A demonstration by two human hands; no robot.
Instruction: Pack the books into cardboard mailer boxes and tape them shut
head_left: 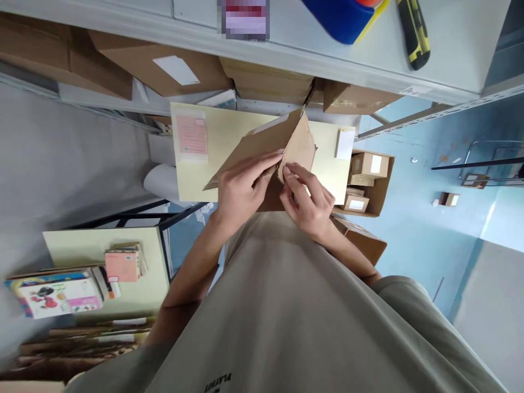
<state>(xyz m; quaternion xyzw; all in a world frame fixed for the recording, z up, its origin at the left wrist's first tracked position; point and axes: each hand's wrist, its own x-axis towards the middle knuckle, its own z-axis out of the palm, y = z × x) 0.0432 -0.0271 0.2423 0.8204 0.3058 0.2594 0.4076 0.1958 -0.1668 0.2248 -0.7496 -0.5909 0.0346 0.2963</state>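
Observation:
A brown cardboard box [262, 141] is tilted over the pale yellow table [229, 123], close against my body. My left hand [241, 183] grips its near edge, the thumb bent under and the fingers lying along the top. On the right, my right hand [307, 199] pinches a torn-looking flap [301, 144] at the end of the box. The inside of the box and its underside are hidden. Flat on the table's left part lies a pink-and-white printed paper [192, 135]; a small white pad [344, 143] is at the right.
Above the table runs a grey shelf [286, 60] with a yellow-black utility knife [414, 35] and a blue tape dispenser [344, 19]. Cardboard boxes [180, 65] sit beneath it. An open carton [382, 185] stands at right. Stacked books [61, 295] lie on a side table at left.

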